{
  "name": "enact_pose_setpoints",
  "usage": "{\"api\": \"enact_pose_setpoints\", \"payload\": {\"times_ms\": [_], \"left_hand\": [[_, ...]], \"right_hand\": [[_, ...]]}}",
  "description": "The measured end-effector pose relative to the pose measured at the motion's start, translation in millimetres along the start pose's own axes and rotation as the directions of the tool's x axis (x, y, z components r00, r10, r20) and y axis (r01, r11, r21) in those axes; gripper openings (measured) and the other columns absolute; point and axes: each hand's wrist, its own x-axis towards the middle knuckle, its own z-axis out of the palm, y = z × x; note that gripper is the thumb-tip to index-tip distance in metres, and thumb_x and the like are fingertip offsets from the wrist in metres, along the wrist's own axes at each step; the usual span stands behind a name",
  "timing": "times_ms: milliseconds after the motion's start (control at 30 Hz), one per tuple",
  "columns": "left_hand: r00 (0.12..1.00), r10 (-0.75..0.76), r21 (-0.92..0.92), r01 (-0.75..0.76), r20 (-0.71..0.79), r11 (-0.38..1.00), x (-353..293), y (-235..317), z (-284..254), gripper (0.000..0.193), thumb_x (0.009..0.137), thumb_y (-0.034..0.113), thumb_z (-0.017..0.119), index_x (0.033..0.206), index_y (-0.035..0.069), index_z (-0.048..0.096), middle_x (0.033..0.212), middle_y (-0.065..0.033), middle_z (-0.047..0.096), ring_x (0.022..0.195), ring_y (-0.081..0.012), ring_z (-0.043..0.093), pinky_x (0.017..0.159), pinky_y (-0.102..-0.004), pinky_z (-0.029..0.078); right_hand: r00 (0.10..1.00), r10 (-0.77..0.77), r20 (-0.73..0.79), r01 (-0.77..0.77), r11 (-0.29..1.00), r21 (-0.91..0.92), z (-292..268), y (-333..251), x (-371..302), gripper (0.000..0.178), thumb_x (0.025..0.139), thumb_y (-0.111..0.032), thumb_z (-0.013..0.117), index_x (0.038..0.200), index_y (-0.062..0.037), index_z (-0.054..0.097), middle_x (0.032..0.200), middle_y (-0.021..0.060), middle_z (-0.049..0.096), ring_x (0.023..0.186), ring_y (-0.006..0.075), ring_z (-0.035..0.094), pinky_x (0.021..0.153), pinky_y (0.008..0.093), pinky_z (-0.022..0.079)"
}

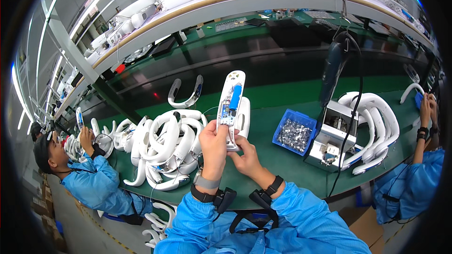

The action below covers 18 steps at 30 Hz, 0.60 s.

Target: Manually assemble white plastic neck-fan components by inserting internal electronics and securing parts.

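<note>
- The left hand [214, 143] has its fingers closed around the lower part of a white curved housing [230, 106], holding it upright above the green table [282, 99] with its open side toward the camera, so the interior is in plain view.
- Inside the housing sit a blue cylindrical cell [235, 97] and a small circuit board [227, 116] (both exposed, no cover fitted).
- The right hand [245, 155] grips the bottom end of the same housing from the other side, fingers closed on it; the two-handed hold appears to steady the part for close inspection.
- A heap of white curved housings [167, 148] lies on the table just left of the hands, within easy reach.
- A blue bin of small metal parts [294, 134] stands to the right, near a grey fixture [332, 136].
- A dark powered driver [333, 68] hangs on its cable above the fixture, clear of the table.
- Co-workers in blue sleeves work at either side.
</note>
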Motion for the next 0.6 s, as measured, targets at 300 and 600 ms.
{"api": "enact_pose_setpoints", "payload": {"times_ms": [300,600], "left_hand": [[0.996,0.037,0.014,-0.038,0.085,0.999,-3.9,-0.9,-0.9,0.023,0.098,0.009,0.051,0.111,-0.005,0.062,0.090,-0.0128,0.072,0.075,-0.0154,0.070,0.066,-0.0262,0.057],[0.998,0.012,0.008,-0.013,0.057,1.000,1.4,-15.4,-12.6,0.028,0.102,0.013,0.045,0.110,-0.007,0.062,0.091,-0.0147,0.072,0.077,-0.0166,0.070,0.071,-0.0286,0.058]], "right_hand": [[0.998,0.064,-0.013,-0.064,0.998,0.023,-1.9,1.4,2.1,0.035,0.079,-0.001,0.071,0.111,0.0031,0.058,0.106,0.0202,0.066,0.096,0.0335,0.068,0.083,0.0369,0.053],[0.998,0.069,-0.017,-0.070,0.994,-0.084,2.4,13.9,-4.7,0.033,0.084,0.001,0.065,0.115,0.0029,0.055,0.101,0.0158,0.070,0.096,0.0228,0.070,0.085,0.0338,0.053]]}}
